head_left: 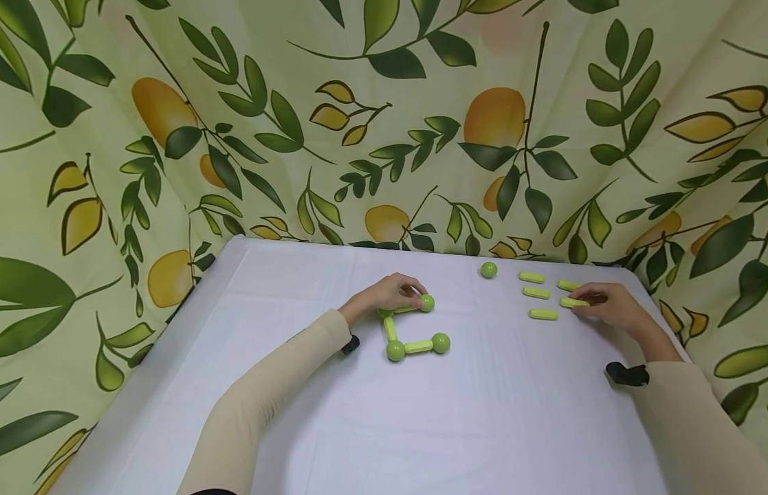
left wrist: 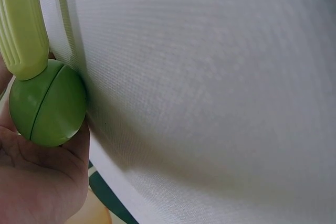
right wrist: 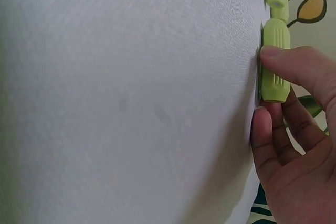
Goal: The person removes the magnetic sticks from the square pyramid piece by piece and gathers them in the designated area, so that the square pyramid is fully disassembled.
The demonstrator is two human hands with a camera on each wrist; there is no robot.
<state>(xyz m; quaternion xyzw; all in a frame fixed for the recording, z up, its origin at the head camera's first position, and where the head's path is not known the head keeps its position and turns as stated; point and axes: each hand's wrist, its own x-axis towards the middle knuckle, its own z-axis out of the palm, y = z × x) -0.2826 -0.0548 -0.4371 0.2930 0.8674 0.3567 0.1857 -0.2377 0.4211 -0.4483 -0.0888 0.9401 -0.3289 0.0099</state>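
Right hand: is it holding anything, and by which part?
The right hand holds a light green rod by its ridged middle, under the thumb; the far side is hidden.

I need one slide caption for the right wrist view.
A right hand holds a grooved light-green stick, with white cloth filling most of the view.

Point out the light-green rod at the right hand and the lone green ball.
Light-green ridged rod (right wrist: pixel 275 34): right wrist view, upper part of its ridged side.
Lone glossy green ball (head_left: pixel 489 270): head view, middle of its visible surface.
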